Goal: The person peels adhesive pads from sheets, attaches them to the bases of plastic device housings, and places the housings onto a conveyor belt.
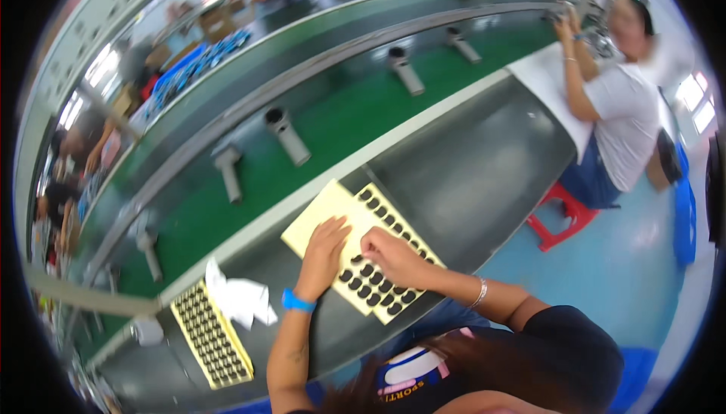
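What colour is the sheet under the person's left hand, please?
The sheet is pale yellow; it shows best in the head view.

Right of the sheets [325,206], tabletop [469,164] lies free; paper [238,297] (crumpled) obstructs leftward.

Dark grey workbench [484,161], runs 7 o'clock up to 2. Pale edging strip [423,130] along its far side; green conveyor belt [340,115] beyond, curving 8 to 1 o'clock. Red plastic stool [580,216] just past 3 o'clock, on light blue floor [597,263], shiny, widest at 4. Blue bin [683,221] at 3, by rim. Bright panes [690,93] between 2 and 3, windows or lamps, can't tell. Pale metal frame [79,47] at 10. Far room blurry.
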{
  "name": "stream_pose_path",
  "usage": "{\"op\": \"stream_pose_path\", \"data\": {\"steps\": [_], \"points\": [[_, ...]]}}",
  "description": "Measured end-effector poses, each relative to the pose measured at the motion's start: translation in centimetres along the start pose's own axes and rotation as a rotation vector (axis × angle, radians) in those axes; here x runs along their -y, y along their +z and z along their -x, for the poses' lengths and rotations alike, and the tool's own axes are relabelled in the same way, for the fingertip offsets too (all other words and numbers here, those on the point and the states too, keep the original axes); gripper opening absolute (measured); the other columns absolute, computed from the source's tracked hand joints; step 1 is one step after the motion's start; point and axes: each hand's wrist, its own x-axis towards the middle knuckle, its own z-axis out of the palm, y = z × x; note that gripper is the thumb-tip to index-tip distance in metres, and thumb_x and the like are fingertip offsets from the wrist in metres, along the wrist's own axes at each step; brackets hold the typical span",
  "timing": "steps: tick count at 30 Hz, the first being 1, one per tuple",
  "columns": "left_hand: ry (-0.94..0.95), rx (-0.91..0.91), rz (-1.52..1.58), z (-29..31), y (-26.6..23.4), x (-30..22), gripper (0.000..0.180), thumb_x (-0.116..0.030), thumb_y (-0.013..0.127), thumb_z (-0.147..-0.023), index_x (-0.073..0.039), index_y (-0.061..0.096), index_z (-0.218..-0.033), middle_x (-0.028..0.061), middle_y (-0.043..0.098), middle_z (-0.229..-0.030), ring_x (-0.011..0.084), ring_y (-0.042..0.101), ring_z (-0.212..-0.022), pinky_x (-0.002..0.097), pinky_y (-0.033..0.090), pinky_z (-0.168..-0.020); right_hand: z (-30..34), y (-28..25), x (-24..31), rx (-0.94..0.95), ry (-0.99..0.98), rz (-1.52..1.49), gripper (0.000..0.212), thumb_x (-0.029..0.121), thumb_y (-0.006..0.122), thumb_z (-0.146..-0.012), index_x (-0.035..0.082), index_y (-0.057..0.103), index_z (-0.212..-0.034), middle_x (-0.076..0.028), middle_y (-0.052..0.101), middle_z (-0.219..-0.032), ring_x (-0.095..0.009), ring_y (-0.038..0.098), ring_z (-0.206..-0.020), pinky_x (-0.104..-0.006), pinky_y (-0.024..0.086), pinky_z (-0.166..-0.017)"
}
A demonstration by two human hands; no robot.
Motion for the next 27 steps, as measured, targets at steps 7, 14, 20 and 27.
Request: {"op": "stream_pose_path", "data": {"steps": [7, 14, 20, 27], "points": [[-0.073, -0.178, -0.016, -2.8, -1.9, -0.2, 0.022, -0.003, 0.066, -0.08, -0.001, 0.066, -0.102, 0.0144, 0.064, -0.113, 0.029, 0.062, -0.103, 0.0354, 0.049, -0.088, 0.4, -0.5, -1.8, -0.134, 0.205, -0.257, 0.017, 0.004, 0.056, -0.09, 0.004, 0.051, -0.106, -0.009, 0.055, -0.08, -0.018, 0.055, -0.07, -0.0311, 0.046, -0.066], [-0.635, -0.414, -0.296, -11.0, -4.6, 10.1, 0.06, -0.048, 0.068, -0.082, 0.005, 0.056, -0.11, 0.0169, 0.056, -0.102, 0.0261, 0.057, -0.088, 0.0348, 0.046, -0.075, 0.7, -0.2, -1.9, -0.117, 0.016, -0.088, 0.006, 0.003, 0.056, -0.09, 0.004, 0.056, -0.096, -0.008, 0.055, -0.089, -0.021, 0.058, -0.077, -0.0301, 0.046, -0.068], [-0.698, -0.434, -0.21, -12.5, -4.2, 11.7, 0.05, -0.048, 0.068, -0.079, 0.002, 0.063, -0.076, 0.0143, 0.064, -0.07, 0.0313, 0.062, -0.073, 0.041, 0.047, -0.069, 0.8, -0.4, -1.9, -0.079, 0.0, -0.088, 0.005, 0.005, 0.057, -0.09, 0.003, 0.054, -0.093, -0.009, 0.054, -0.095, -0.025, 0.057, -0.086, -0.0334, 0.046, -0.074], [-0.766, -0.434, -0.255, -11.6, -5.1, 15.1, 0.042, -0.037, 0.071, -0.08, 0.003, 0.06, -0.091, 0.0131, 0.062, -0.075, 0.026, 0.064, -0.07, 0.0384, 0.05, -0.064, 0.6, -0.5, -1.7, -0.097, -0.181, -0.019, 0.005, 0.004, 0.056, -0.089, 0.003, 0.051, -0.09, -0.009, 0.05, -0.09, -0.027, 0.052, -0.087, -0.0363, 0.043, -0.078]]}}
